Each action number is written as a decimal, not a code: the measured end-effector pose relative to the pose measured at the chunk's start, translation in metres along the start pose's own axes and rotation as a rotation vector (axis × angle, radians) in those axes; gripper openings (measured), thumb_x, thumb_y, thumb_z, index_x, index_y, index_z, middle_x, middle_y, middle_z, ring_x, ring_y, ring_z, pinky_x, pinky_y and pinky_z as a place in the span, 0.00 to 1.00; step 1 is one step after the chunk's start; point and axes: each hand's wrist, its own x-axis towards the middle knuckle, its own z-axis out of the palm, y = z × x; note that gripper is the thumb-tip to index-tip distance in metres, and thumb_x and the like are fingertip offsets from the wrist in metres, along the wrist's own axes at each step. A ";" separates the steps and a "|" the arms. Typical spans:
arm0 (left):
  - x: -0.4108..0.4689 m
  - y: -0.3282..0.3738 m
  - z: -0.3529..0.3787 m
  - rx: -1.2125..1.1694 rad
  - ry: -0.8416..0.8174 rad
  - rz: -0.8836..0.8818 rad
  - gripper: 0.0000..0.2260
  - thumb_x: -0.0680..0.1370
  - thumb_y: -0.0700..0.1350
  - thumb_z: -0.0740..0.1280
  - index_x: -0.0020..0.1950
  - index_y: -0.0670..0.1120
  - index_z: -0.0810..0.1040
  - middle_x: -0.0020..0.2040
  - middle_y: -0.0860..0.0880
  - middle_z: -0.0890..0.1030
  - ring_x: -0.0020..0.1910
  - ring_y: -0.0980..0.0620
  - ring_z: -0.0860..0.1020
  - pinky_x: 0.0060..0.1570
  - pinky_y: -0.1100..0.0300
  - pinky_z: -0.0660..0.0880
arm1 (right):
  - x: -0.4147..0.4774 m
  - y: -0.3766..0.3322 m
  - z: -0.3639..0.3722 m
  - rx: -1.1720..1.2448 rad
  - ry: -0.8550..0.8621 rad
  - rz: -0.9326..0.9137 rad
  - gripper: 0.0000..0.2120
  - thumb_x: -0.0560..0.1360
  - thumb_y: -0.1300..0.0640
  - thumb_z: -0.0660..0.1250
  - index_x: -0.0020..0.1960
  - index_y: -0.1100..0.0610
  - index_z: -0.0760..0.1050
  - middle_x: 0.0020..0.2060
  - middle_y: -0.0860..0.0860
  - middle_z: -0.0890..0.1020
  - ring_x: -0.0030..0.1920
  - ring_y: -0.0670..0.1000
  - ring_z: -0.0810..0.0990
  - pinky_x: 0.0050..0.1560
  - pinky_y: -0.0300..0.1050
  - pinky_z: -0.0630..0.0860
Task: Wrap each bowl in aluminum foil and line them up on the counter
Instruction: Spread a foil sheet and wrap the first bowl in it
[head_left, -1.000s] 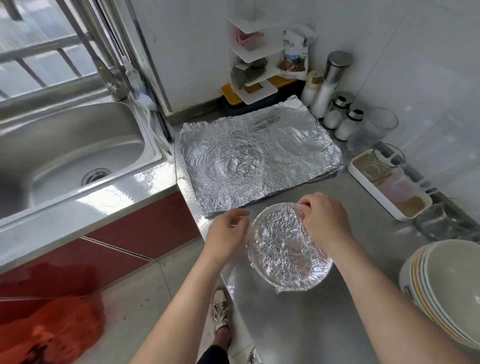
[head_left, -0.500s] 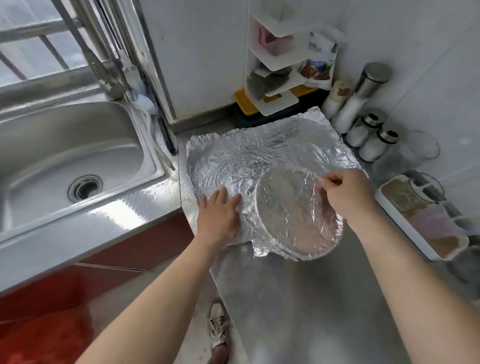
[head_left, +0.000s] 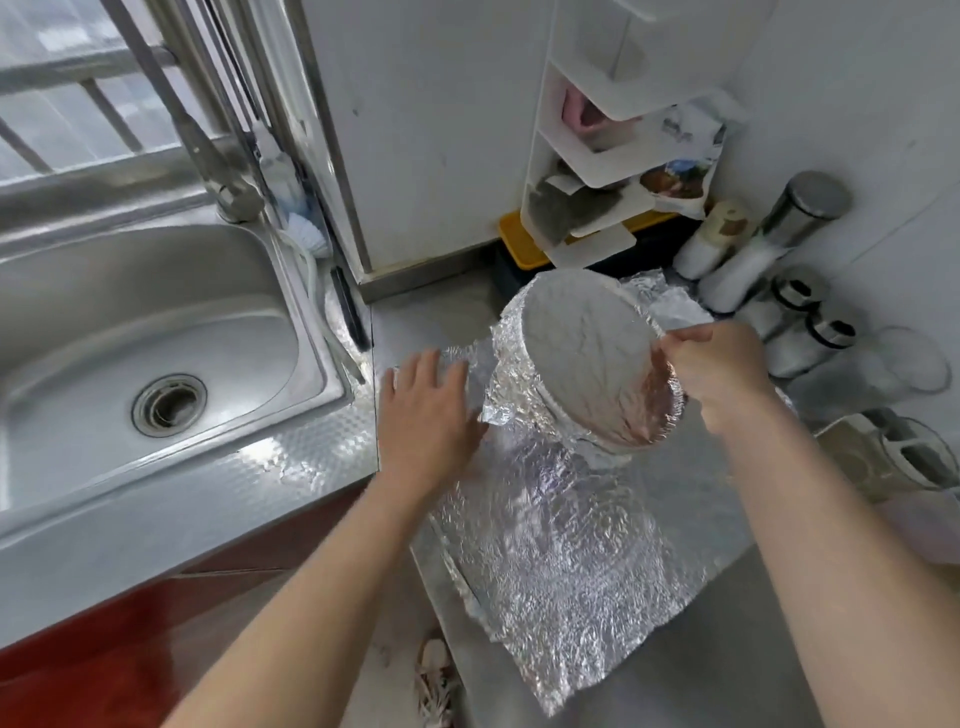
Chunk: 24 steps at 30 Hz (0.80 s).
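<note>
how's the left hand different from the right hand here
The left hand lies flat, fingers straight, on the loose foil sheet. The right hand is curled, pinching the rim of the foil-wrapped bowl, which is tipped up. The left hand is on the sink side; the right hand is nearer the jars. Both are bare and touch foil.

- A stainless-steel worktop (head_left: 675, 691) is shown.
- A crinkled aluminium foil sheet (head_left: 571, 561) is spread flat on it.
- Lidded jars (head_left: 800, 332) and a clear glass (head_left: 904, 364) are stood along the right wall.
- A white corner rack (head_left: 592, 244) is set at the back.
</note>
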 end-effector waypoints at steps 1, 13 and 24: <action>0.020 -0.006 -0.002 0.032 -0.073 -0.030 0.35 0.75 0.62 0.67 0.76 0.51 0.59 0.77 0.44 0.59 0.76 0.42 0.56 0.74 0.42 0.51 | 0.003 -0.002 0.002 -0.017 0.014 -0.009 0.14 0.74 0.66 0.66 0.32 0.55 0.76 0.29 0.50 0.76 0.30 0.46 0.71 0.26 0.33 0.67; 0.000 0.011 0.037 -0.031 0.023 0.211 0.29 0.72 0.60 0.68 0.67 0.45 0.72 0.59 0.46 0.78 0.56 0.43 0.79 0.57 0.39 0.72 | 0.036 -0.081 0.093 -0.197 -0.074 -0.221 0.06 0.73 0.63 0.65 0.43 0.59 0.81 0.38 0.55 0.81 0.38 0.54 0.79 0.33 0.37 0.69; -0.044 -0.021 -0.019 -0.724 0.244 -0.169 0.10 0.73 0.48 0.61 0.45 0.51 0.83 0.41 0.59 0.83 0.41 0.60 0.79 0.42 0.61 0.78 | 0.034 -0.106 0.146 -0.426 -0.067 -0.464 0.08 0.78 0.57 0.64 0.50 0.59 0.80 0.48 0.57 0.82 0.51 0.60 0.79 0.45 0.47 0.72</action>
